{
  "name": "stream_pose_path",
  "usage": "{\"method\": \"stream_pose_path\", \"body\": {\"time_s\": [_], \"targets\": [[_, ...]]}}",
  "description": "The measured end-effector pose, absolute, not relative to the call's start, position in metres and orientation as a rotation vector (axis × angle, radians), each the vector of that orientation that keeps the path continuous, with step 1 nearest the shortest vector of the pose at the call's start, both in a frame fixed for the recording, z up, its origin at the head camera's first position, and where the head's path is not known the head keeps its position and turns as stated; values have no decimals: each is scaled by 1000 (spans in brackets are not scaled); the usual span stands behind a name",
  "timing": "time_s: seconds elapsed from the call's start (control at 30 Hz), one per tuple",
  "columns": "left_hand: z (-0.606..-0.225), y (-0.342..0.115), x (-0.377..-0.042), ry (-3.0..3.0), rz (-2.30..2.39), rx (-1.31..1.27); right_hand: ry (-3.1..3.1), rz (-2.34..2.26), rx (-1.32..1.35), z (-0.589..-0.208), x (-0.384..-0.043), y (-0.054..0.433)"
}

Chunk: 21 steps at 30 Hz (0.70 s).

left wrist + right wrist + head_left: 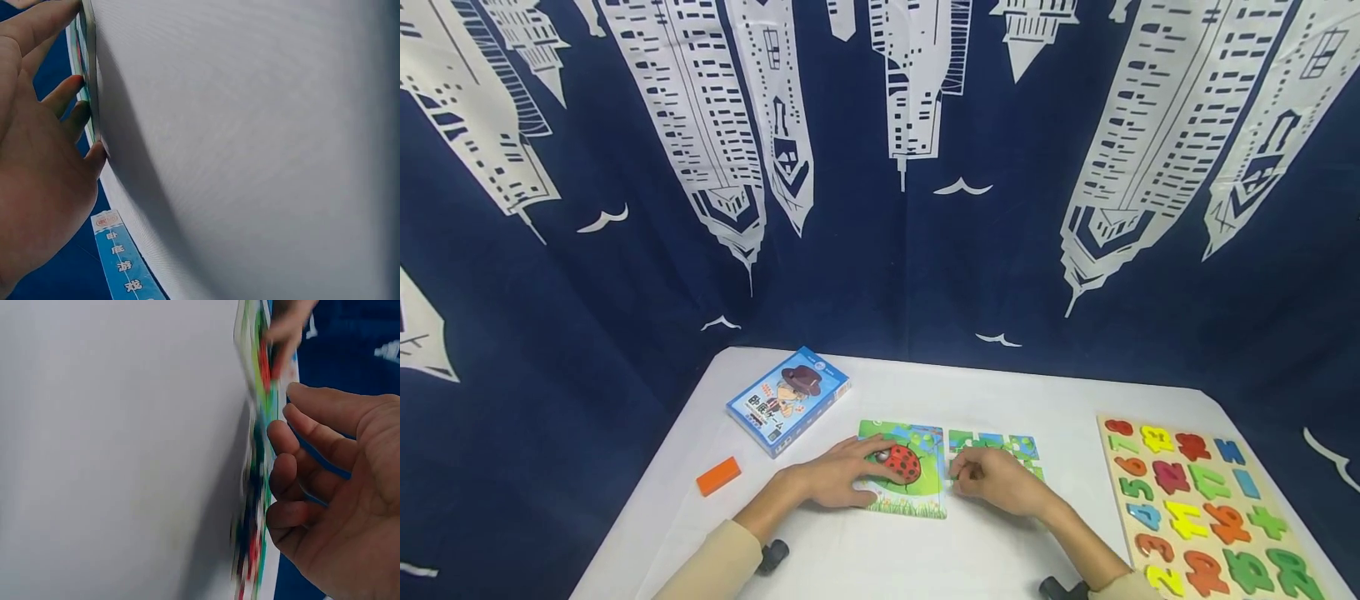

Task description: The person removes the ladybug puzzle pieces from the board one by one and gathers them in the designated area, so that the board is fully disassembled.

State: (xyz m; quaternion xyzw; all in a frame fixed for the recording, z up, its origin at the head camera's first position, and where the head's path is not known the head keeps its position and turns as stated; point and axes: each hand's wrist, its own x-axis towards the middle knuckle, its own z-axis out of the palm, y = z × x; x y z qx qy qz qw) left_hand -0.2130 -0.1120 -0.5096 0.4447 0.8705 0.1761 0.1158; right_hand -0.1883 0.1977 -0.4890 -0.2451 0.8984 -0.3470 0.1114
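Note:
My left hand (841, 473) rests with spread fingers on a square ladybug picture board (928, 467). In the left wrist view, its fingertips touch the board's surface near the edge (91, 69). Just right of the board lie several small picture puzzle pieces (1022, 447), set out in rows. My right hand (1003, 485) is over their near left part, its fingers loosely curled. The right wrist view shows nothing between thumb and fingers; the pieces (253, 512) beside the fingertips are blurred. Some pieces are hidden beneath this hand.
A blue game box (786, 400) lies at the back left, with an orange block (718, 476) in front of it. On the right is a wooden board (1183, 500) of coloured numbers and shapes. A dark patterned curtain (865, 275) hangs behind the white table (850, 558).

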Motion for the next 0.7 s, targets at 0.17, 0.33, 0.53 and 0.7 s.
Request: {"method": "stream_pose_path", "body": {"time_s": [0.17,0.33,0.53,0.7], "targets": [[-510,-110,-212,2550,547,1261,2617,-1053,-793,-491,-186,164],[-511,-110,-213,2540,564,1258,2688,-972,-859,-495,-183,142],[-511,-111,-214,2540,580,1237,2717,-935,-889,-497,-180,129],[-509,-112,-214,2540,576,1228,2725,-904,-888,-498,-180,124]]}}
